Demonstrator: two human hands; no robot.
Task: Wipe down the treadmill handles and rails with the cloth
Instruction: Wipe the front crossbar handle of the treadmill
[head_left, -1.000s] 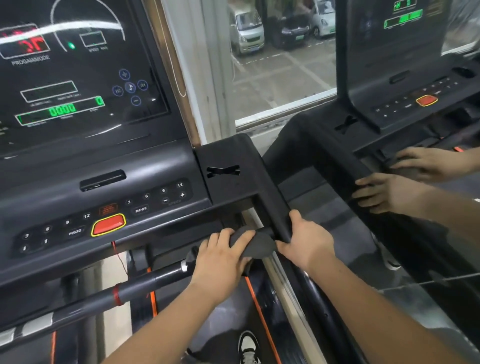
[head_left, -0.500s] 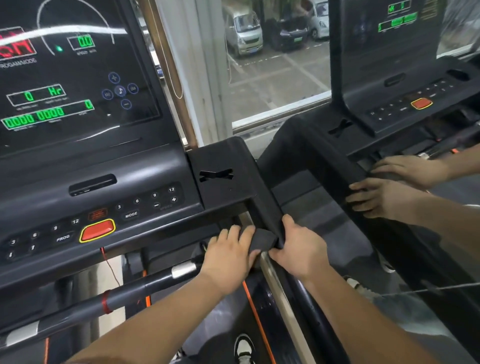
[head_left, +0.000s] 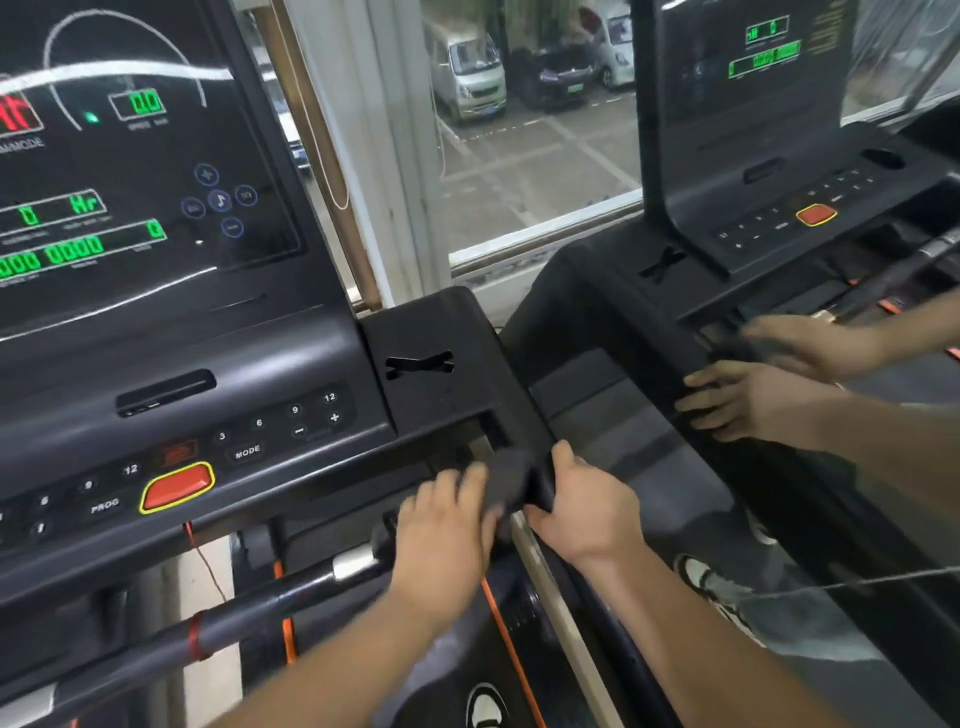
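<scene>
My left hand (head_left: 447, 525) grips a dark cloth (head_left: 511, 480) and holds it against the spot where the front handlebar (head_left: 260, 605) meets the black right side rail (head_left: 524, 405), just under the console corner. The hand and cloth are blurred by motion. My right hand (head_left: 587, 506) grips the same rail right beside the cloth, thumb on top and pointing up the rail. Where the two hands meet, the rail is hidden.
The treadmill console (head_left: 208, 364) with its lit display and a red stop button (head_left: 176, 486) fills the left. A mirror (head_left: 779, 519) on the right reflects the treadmill and both hands. A window (head_left: 519, 156) lies ahead. A shoe (head_left: 485, 704) stands on the belt below.
My left hand has slid the cloth a little from the handlebar end up towards the rail under the console corner. My right hand keeps its grip on the rail. The view has shifted right.
</scene>
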